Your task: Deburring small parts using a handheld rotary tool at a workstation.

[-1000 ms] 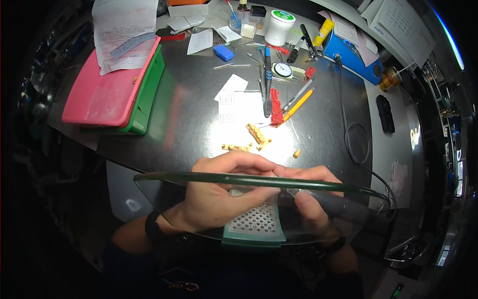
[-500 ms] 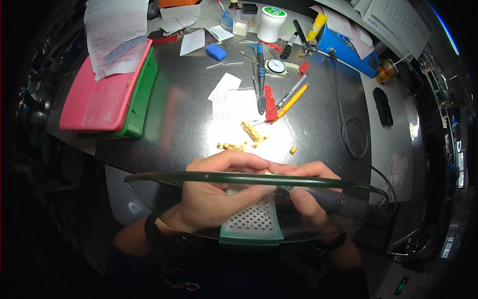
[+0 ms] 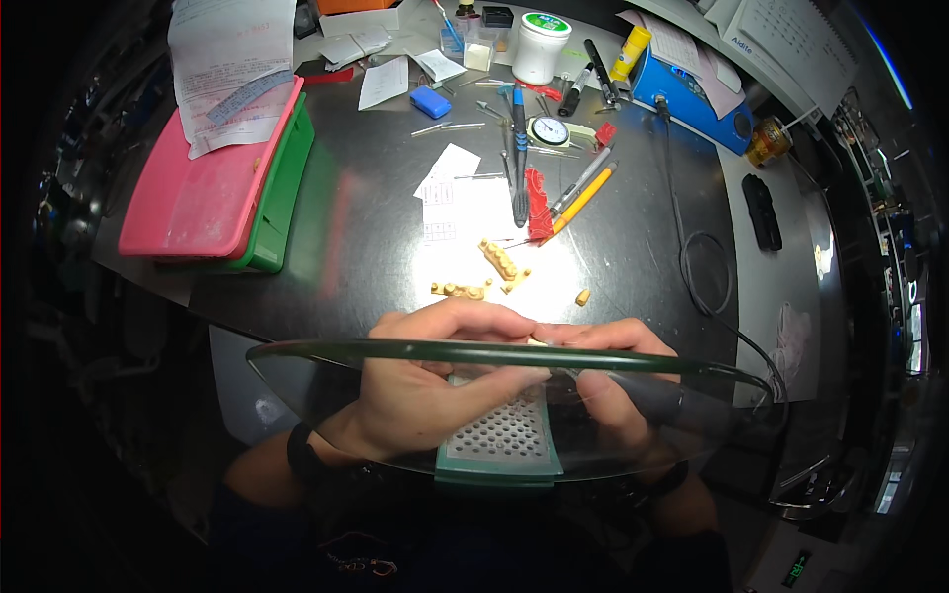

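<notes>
My left hand [image 3: 425, 400] pinches a small pale dental crown [image 3: 538, 342] between thumb and fingers, mostly hidden by the fingertips. Closed round a dark grey handpiece [image 3: 657, 397] is my right hand [image 3: 611, 400]; the slim metal tip points at the crown. The fingertips of both hands meet there. A clear shield [image 3: 514, 350] with a thick green edge crosses the view above the hands. Beneath them is a perforated light plate [image 3: 504, 432] in a green frame. Just beyond lie yellowish dental model pieces [image 3: 499, 259] and a single tooth die [image 3: 582, 296].
Left stands a green tray [image 3: 282, 212] with a pink tray [image 3: 193, 212] and papers on top. Ahead lie pens, a blue-handled brush [image 3: 519, 138], a dial gauge [image 3: 550, 130] and a white tub [image 3: 540, 49]. A cable [image 3: 682, 232] runs from a blue box [image 3: 682, 99] down the right.
</notes>
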The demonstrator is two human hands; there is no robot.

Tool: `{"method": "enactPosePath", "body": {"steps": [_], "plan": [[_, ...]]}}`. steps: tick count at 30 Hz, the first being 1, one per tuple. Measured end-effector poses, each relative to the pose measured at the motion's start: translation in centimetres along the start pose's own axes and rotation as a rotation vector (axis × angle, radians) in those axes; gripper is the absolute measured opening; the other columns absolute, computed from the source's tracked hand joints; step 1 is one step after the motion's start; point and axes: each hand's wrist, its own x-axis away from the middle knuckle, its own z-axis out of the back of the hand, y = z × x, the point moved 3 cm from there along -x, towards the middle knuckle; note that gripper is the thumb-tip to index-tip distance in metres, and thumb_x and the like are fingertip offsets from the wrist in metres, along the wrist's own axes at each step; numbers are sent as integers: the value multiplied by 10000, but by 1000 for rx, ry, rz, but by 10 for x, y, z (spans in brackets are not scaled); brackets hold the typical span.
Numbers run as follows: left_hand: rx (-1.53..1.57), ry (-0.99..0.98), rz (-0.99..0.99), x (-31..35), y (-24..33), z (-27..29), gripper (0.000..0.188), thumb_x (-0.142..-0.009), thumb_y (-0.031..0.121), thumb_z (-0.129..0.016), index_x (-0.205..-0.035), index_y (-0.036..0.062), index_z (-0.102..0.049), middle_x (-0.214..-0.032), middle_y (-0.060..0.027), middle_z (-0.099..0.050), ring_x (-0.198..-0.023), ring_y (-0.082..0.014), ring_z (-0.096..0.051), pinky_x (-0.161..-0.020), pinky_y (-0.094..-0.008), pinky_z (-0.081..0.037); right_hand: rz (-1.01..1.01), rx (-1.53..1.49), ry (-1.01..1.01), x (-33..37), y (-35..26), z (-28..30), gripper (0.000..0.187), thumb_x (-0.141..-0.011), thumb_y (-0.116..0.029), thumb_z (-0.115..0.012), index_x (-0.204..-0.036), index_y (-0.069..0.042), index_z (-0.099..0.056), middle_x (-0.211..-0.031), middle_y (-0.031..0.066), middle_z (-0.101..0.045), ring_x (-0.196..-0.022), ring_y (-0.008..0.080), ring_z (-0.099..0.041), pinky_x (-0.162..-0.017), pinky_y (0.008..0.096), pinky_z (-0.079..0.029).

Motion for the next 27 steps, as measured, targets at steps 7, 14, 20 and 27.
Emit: {"method": "enactPosePath", "body": {"steps": [7, 14, 20, 27], "plan": [[42, 18, 7, -1, 0, -1, 276, -766, 10, -755, -997, -46, -615, -929, -130, -693, -846, -143, -678, -753, -249, -558, -14, -67, 10, 1, 4, 2, 176, -868, 21, -602, -1029, 49, -537, -1131, 271, -608, -1140, 315, -574, -1004, 402, -450], [106, -18, 20, -1, 0, -2, 256, -797, -21, -714, -1019, -57, -591, -973, -146, -677, -906, -164, -671, -801, -261, -555, 57, 6, -52, 0, 0, 0, 179, -867, 22, -602, -1029, 52, -532, -1131, 275, -606, -1154, 330, -563, -1018, 416, -436], [136, -39, 34, 0, -2, -1, 258, -803, -31, -705, -1027, -66, -583, -975, -152, -673, -915, -165, -667, -816, -267, -554, 36, -13, -35, 1, 3, 1, 186, -885, -14, -591, -1043, 52, -519, -1131, 276, -604, -1161, 347, -555, -1019, 435, -434], [91, -64, 21, 1, -2, 0, 270, -793, -96, -679, -1019, -98, -531, -918, -201, -654, -894, -239, -680, -828, -326, -572, 53, -77, -33, 2, 7, 2, 204, -904, -55, -571, -1059, 59, -503, -1147, 293, -587, -1160, 361, -552, -1018, 449, -434]]}}
